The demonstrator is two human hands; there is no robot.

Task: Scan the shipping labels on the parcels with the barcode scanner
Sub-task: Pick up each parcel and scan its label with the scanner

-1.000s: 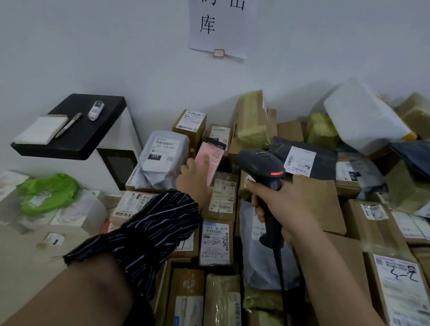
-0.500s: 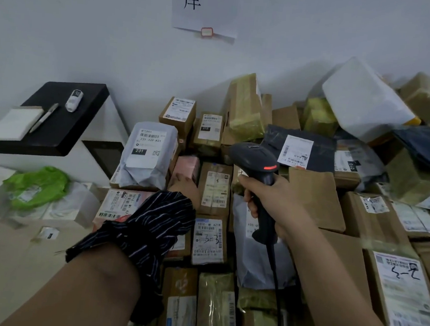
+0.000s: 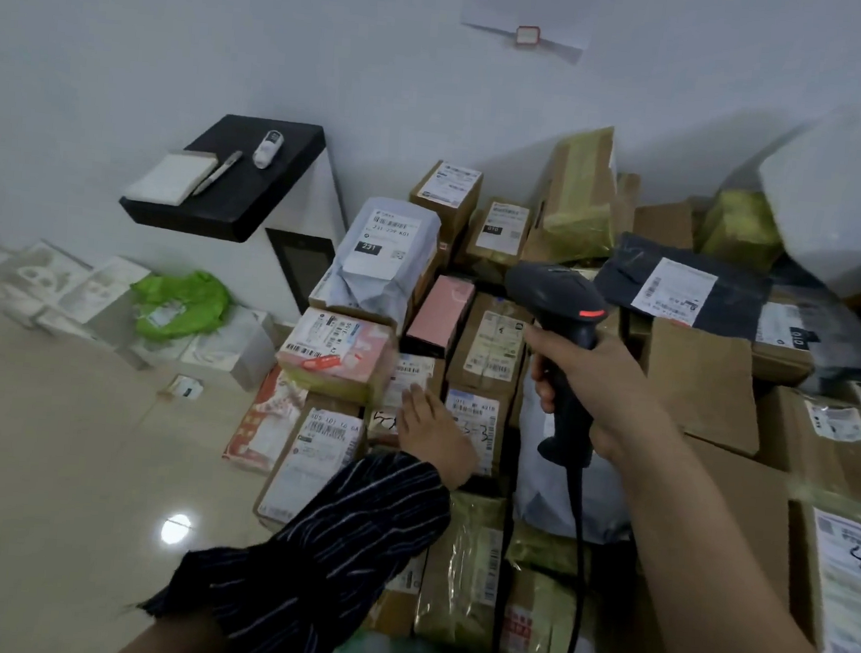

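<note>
A heap of labelled parcels fills the floor by the wall. My right hand point(image 3: 596, 385) grips the handle of a black barcode scanner point(image 3: 556, 302), its head aimed left over the brown boxes. The pink box point(image 3: 440, 309) lies flat among the parcels, beside a grey mailer bag point(image 3: 377, 255). With fingers extended, my left hand point(image 3: 433, 432) rests on the low labelled boxes point(image 3: 475, 422) just below the pink box. A striped dark sleeve covers that wrist.
A black wall shelf point(image 3: 253, 194) at the left carries a white pad, a pen and a small white device. A green bag point(image 3: 180, 301) lies on white packages below it. Glossy bare floor point(image 3: 73, 453) spreads at lower left. The scanner cable point(image 3: 576, 569) hangs down over the parcels.
The pink box that my left hand held upright now lies flat in the pile. My left hand has let it go and drawn back lower. The view has swung right and down.
</note>
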